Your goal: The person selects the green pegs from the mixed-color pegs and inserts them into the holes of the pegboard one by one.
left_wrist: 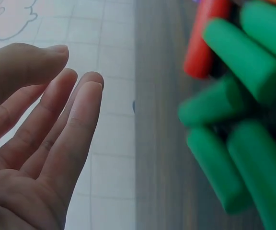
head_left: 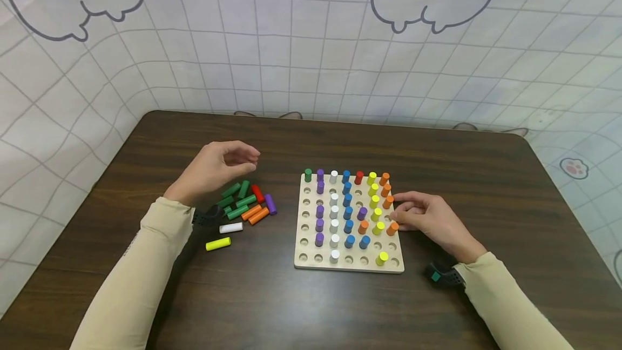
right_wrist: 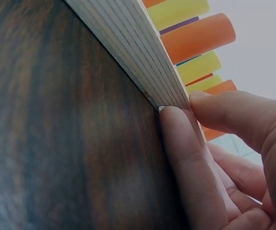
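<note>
A square wooden pegboard (head_left: 311, 250) stands right of the table's middle, with coloured pegs upright in many of its holes. At its right edge, my right hand (head_left: 432, 217) holds the board: in the right wrist view the thumb (right_wrist: 224, 108) lies at the top edge and a finger (right_wrist: 183, 143) against the layered side. My left hand (head_left: 214, 169) hovers beyond the loose pegs, holding nothing, its fingers (left_wrist: 80, 115) loosely bent and apart from the thumb. Nearby lie green pegs (head_left: 238, 212), a red peg (head_left: 257, 194), a purple peg (head_left: 270, 204) and orange pegs (head_left: 259, 216).
A white peg (head_left: 230, 228) and a yellow peg (head_left: 218, 244) lie nearer me on the dark wooden table (head_left: 243, 296). Behind the table hangs a white gridded cloth (head_left: 272, 42) with cartoon outlines.
</note>
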{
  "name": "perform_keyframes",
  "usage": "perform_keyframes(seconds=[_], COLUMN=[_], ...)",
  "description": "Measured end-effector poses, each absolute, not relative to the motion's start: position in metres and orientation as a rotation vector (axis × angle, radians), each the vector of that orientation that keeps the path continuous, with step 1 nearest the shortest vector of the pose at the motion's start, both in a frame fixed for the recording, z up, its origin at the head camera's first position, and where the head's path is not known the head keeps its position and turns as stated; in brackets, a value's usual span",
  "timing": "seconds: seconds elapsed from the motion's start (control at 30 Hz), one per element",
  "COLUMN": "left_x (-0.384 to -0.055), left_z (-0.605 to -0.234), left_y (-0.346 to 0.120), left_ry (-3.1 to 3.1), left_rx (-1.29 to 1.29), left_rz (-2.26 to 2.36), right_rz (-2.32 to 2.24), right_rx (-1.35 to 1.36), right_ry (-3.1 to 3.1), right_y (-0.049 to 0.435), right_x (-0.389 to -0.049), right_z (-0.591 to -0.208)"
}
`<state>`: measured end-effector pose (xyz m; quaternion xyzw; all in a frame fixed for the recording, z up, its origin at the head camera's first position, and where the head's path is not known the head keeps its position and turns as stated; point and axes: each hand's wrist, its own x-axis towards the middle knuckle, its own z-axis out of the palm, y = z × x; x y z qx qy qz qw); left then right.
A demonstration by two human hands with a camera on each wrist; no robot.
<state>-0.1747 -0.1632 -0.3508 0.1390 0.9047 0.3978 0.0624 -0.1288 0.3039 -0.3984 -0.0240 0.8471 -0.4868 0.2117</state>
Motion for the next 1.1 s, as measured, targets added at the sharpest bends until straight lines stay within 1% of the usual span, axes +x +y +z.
perform_keyframes(seconds=[0.37,1.1], left_x=[-0.168,-0.169], left_z=[-0.36,-0.376], left_y=[-0.191,-0.207], left_ry=[2.748,2.624], left_rx=[0.441,0.417], left_rz=[1.114,1.121], right_rz=[-1.387,-1.391], right_rx=[-0.056,-0.046], right_ry=[2.31,2.302], right_y=[0.305,0.309], right_x=[-0.128,-0.13], right_z=[-0.398,-0.401])
